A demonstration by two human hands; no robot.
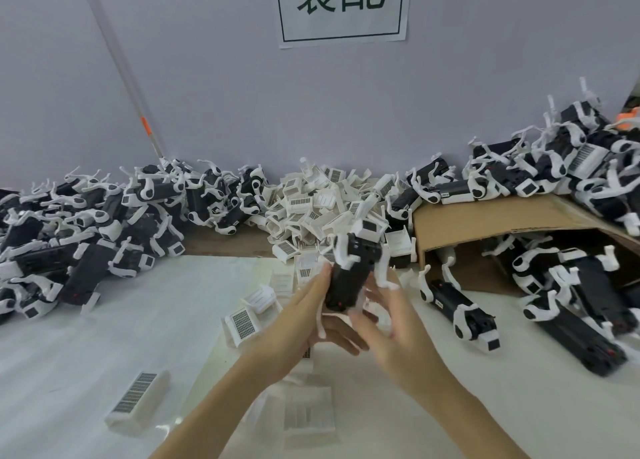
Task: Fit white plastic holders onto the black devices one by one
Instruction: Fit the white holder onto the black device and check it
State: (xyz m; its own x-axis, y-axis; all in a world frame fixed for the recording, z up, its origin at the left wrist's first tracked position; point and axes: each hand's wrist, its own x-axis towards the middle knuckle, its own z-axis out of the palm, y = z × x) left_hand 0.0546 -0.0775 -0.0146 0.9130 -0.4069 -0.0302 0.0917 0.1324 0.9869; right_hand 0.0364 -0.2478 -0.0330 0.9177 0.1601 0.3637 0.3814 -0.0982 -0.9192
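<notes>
Just before the holder heap (332, 198), a black device (348, 282) stands nearly upright, its long axis running up from the palms. Left hand (304, 323) cups its lower end, fingers curled around it. Right hand (388, 316) sits beside it, blurred, fingers loosely spread; grip unclear. A holder (369, 228) caps its top, beyond both hands.

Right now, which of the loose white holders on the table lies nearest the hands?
The white holder with the dark grid face up, just left of the left hand. The other loose holders lie nearer the table's front edge.
</notes>
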